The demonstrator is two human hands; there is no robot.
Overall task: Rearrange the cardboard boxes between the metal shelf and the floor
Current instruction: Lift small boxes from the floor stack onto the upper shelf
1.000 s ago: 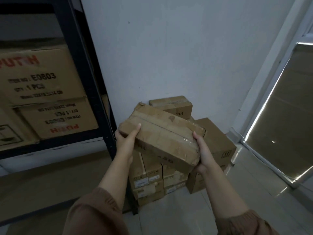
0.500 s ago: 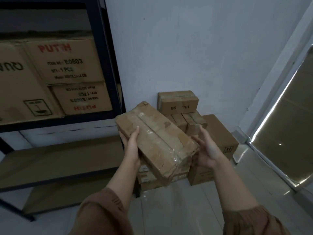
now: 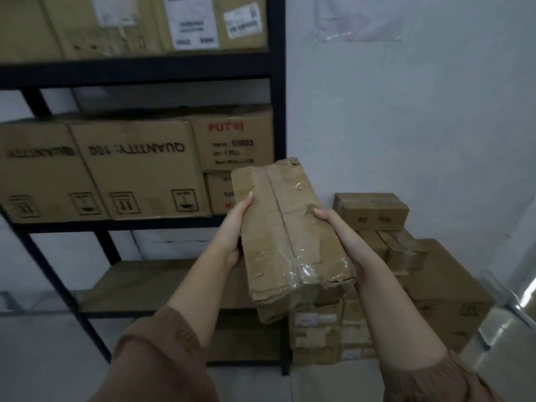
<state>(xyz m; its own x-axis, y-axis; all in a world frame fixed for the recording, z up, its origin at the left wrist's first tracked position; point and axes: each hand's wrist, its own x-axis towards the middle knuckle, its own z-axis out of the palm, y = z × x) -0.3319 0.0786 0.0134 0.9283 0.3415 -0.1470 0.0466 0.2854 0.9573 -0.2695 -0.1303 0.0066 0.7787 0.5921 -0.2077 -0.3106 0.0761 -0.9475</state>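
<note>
I hold a long, worn, taped cardboard box (image 3: pixel 285 236) in the air between both hands, its far end pointing toward the black metal shelf (image 3: pixel 277 111). My left hand (image 3: pixel 236 233) grips its left side with the thumb on top. My right hand (image 3: pixel 338 236) grips the right side, fingers hidden beneath. Behind and below it, a stack of cardboard boxes (image 3: pixel 412 274) stands on the floor against the wall, topped by a small box marked SB (image 3: pixel 371 210). The shelf's middle level carries large boxes (image 3: pixel 139 166); its lower board (image 3: pixel 150 282) is bare.
More labelled boxes (image 3: pixel 162 21) fill the shelf's top level. A white wall (image 3: pixel 406 111) rises behind the floor stack. Shiny floor tiles (image 3: pixel 507 338) lie at the lower right, and grey floor (image 3: pixel 43 358) shows at the lower left under the shelf.
My view has swung left and up toward the shelf. The box has turned lengthwise and risen, and my right hand, off the box half a second ago, grips its right side again.
</note>
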